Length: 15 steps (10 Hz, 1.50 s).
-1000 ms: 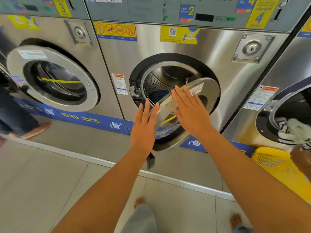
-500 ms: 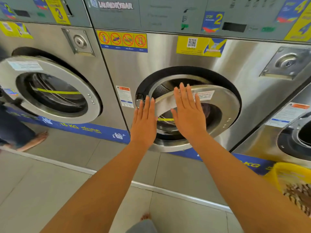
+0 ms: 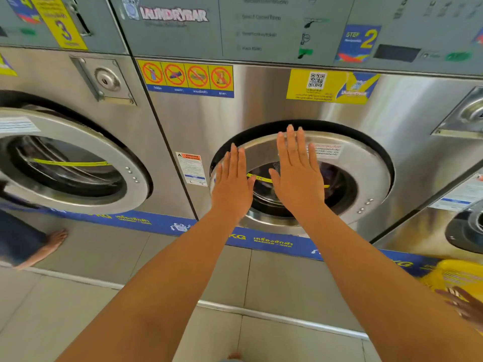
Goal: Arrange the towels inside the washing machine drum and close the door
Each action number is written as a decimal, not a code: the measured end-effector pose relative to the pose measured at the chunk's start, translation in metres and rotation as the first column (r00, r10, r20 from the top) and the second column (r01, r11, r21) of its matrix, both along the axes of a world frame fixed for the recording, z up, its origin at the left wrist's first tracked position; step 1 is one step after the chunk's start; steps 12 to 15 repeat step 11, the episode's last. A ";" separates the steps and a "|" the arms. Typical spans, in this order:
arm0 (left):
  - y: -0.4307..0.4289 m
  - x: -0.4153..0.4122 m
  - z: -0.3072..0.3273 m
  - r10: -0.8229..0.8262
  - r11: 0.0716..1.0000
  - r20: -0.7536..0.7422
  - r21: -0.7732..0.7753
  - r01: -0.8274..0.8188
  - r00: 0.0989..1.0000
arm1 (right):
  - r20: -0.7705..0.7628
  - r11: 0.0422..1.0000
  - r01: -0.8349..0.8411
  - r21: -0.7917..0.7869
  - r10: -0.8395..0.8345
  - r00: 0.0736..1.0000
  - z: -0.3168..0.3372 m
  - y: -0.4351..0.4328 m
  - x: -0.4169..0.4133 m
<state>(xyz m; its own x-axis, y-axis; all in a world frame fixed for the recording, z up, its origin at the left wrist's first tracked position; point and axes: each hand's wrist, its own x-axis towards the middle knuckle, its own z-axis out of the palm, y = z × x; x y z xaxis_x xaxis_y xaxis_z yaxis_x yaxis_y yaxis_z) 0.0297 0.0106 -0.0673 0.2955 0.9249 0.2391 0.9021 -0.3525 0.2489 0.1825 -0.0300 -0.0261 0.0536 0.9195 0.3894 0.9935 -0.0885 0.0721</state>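
Row of stainless steel washers fills the upper frame, grey control panels (image 3: 261, 24) on top, blue strip (image 3: 274, 242) along their base. Left machine (image 3: 70, 163) door shut. Warning stickers (image 3: 185, 78) upper centre, QR sticker (image 3: 332, 86) right of them. Grey tiled floor (image 3: 78, 296) lower frame. Yellow basket (image 3: 454, 275) lower right. Bystander's bare foot (image 3: 52, 241) at left edge.

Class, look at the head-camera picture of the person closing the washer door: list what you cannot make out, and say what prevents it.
1. Towels in the drum: head view, hidden by the door, its dark glass and both hands, left and right.
2. Whether the door is latched: the black gap at its top edge leaves this unclear.
3. Yellow basket: cut off by the right edge, blurred.
4. Warning sticker text: too small.
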 end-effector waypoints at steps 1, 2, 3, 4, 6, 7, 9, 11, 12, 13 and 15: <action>0.017 0.002 0.000 -0.021 1.000 -0.032 -0.002 0.021 0.999 | -0.004 1.000 0.027 -0.010 -0.027 1.000 -0.002 0.012 -0.002; 0.024 0.003 -0.003 -0.026 1.000 -0.054 0.005 0.026 0.998 | 0.005 0.999 0.048 -0.007 -0.048 0.999 -0.005 0.019 -0.005; 0.031 0.002 -0.006 -0.032 0.999 -0.113 0.016 0.034 0.993 | 0.017 0.999 0.045 -0.004 -0.045 0.999 -0.009 0.022 -0.003; 0.033 0.001 -0.005 -0.033 0.999 -0.126 -0.002 0.033 0.991 | 0.025 0.999 0.047 -0.009 -0.047 0.999 -0.009 0.022 -0.005; 0.025 0.000 0.003 -0.027 0.999 -0.141 -0.039 0.022 0.990 | 0.037 0.996 0.066 -0.055 -0.064 0.997 0.001 0.014 -0.008; 0.015 0.004 0.015 -0.017 0.996 -0.123 -0.083 0.007 0.992 | 0.016 0.995 0.059 -0.083 -0.058 0.998 0.009 0.007 -0.011; 0.002 0.005 0.043 -0.013 0.995 -0.138 -0.103 -0.001 0.990 | -0.100 0.989 -0.027 -0.145 0.013 0.995 0.034 -0.001 -0.005; -0.011 -0.003 0.077 -0.055 0.998 -0.216 -0.008 0.054 0.975 | -0.135 0.995 -0.047 -0.084 0.035 0.990 0.053 -0.026 0.007; -0.011 -0.003 0.077 -0.055 0.998 -0.216 -0.008 0.054 0.975 | -0.135 0.995 -0.047 -0.084 0.035 0.990 0.053 -0.026 0.007; -0.011 -0.003 0.077 -0.055 0.998 -0.216 -0.008 0.054 0.975 | -0.135 0.995 -0.047 -0.084 0.035 0.990 0.053 -0.026 0.007; -0.011 -0.003 0.077 -0.055 0.998 -0.216 -0.008 0.054 0.975 | -0.135 0.995 -0.047 -0.084 0.035 0.990 0.053 -0.026 0.007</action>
